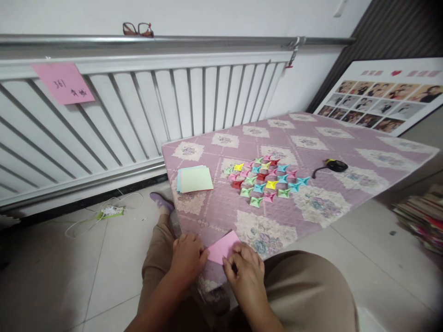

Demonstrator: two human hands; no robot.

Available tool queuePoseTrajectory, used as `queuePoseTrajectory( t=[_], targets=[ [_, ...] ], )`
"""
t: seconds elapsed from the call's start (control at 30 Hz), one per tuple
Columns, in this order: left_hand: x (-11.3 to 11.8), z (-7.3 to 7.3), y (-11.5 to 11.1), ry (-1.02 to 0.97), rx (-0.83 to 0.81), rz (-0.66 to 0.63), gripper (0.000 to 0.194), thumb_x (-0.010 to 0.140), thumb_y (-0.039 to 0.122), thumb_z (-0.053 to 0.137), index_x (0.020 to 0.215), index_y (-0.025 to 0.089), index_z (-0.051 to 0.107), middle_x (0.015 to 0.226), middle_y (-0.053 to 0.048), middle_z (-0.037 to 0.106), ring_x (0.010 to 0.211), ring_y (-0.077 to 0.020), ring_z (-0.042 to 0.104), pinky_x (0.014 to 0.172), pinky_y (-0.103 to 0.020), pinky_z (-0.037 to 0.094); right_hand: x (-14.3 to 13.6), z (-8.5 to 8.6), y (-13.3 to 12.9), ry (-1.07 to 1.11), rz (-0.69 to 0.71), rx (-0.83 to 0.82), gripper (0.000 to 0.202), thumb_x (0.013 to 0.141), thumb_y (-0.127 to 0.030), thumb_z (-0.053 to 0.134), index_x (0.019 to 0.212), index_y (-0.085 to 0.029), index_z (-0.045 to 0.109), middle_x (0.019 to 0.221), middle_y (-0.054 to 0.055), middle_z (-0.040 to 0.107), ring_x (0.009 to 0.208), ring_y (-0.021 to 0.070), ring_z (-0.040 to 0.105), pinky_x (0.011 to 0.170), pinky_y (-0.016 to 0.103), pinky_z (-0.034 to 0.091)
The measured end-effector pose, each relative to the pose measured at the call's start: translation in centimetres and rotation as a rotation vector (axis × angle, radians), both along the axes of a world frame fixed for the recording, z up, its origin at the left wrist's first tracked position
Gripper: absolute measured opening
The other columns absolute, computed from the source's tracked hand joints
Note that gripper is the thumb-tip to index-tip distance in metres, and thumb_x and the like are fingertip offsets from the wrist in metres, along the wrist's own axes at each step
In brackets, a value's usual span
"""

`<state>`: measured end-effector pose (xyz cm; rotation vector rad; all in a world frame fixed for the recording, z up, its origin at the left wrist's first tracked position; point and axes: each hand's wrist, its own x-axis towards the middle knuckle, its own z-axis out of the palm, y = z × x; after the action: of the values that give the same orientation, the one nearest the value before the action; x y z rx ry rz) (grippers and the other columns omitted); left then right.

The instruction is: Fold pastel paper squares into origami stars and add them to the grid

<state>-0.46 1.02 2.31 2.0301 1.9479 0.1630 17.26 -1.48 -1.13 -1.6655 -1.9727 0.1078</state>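
A sheet of pink paper (222, 247) lies at the near edge of the cloth-covered table, turned so a corner points away from me. My left hand (188, 254) has its curled fingers closed on the left corner of the sheet. At the opposite side, my right hand (245, 271) pinches the right edge between thumb and fingers. Beyond the sheet sit several small folded paper pieces (262, 177) in green, pink, blue, red and yellow, grouped in slanting rows. A stack of coloured paper sheets (195, 179), pale green on top, is near the table's left edge.
A black object with a thin strap or cord (336, 165) lies right on the patterned tablecloth (218, 214). Behind the table are a white radiator (194, 99) and a photo board (384, 99). A power strip (112, 211) with cables is on the floor at left.
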Motion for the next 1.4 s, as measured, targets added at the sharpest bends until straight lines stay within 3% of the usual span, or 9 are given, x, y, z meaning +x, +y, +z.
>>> queuePoseTrajectory(
  t=[0.7, 1.07, 1.4],
  targets=[
    [0.2, 0.0, 0.4, 0.043, -0.035, -0.033, 0.022, 0.085, 0.036, 0.053, 0.075, 0.02, 0.065, 0.094, -0.005, 0.062, 0.098, -0.0253, 0.05, 0.083, -0.04, 0.033, -0.4, 1.0, 0.3, -0.058, -0.034, -0.102, 0.014, 0.08, -0.027, 0.063, 0.067, -0.023, 0.062, 0.1, 0.004, 0.063, 0.1, 0.0249, 0.053, 0.087, 0.04, 0.036],
    [0.2, 0.1, 0.4, 0.073, -0.025, -0.048, 0.021, 0.085, 0.036, 0.053, 0.075, 0.021, 0.064, 0.093, -0.004, 0.062, 0.096, -0.0249, 0.051, 0.081, -0.04, 0.034, -0.4, 1.2, 0.3, -0.102, -0.047, -0.096, 0.007, 0.079, -0.028, 0.064, 0.083, -0.023, 0.066, 0.1, 0.005, 0.063, 0.099, 0.0242, 0.054, 0.087, 0.039, 0.036],
    [0.2, 0.3, 0.2, 0.113, -0.026, -0.07, 0.024, 0.087, 0.038, 0.051, 0.08, 0.02, 0.065, 0.095, -0.005, 0.063, 0.098, -0.0262, 0.051, 0.084, -0.042, 0.034, -0.5, 1.3, 0.3, -0.079, -0.041, -0.082, 0.013, 0.077, -0.027, 0.066, 0.066, -0.023, 0.061, 0.096, 0.004, 0.062, 0.097, 0.024, 0.053, 0.086, 0.039, 0.036]
  ],
)
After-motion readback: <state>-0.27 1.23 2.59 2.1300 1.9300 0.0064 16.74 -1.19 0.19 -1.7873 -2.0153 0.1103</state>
